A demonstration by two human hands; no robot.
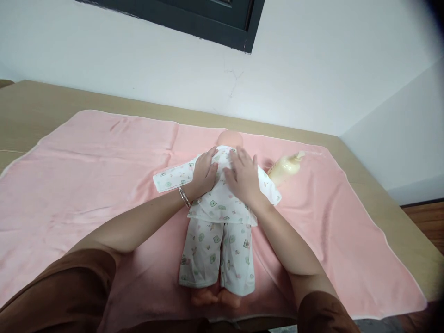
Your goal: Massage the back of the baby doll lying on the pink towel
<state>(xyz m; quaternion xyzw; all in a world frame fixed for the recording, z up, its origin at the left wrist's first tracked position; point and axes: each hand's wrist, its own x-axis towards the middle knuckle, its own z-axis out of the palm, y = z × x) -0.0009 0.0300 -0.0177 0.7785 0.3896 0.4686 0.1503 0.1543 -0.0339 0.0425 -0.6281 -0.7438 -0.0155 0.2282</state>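
A baby doll point(230, 138) in white printed pyjamas point(218, 240) lies on its back on a pink towel point(97, 166), head away from me, bare feet near the front edge. My left hand point(205, 170), with a silver bangle at the wrist, lies flat with fingers spread on the doll's chest and left shoulder. My right hand point(244, 175) rests flat on the other side of the chest, fingers stretched out toward the neck. Neither hand holds anything. The doll's sleeves stick out to both sides.
A cream baby bottle point(285, 166) lies on the towel just right of the doll's shoulder. The towel covers a wooden table point(34, 104) standing against a white wall. The table's right edge drops to a wooden floor point(425, 219).
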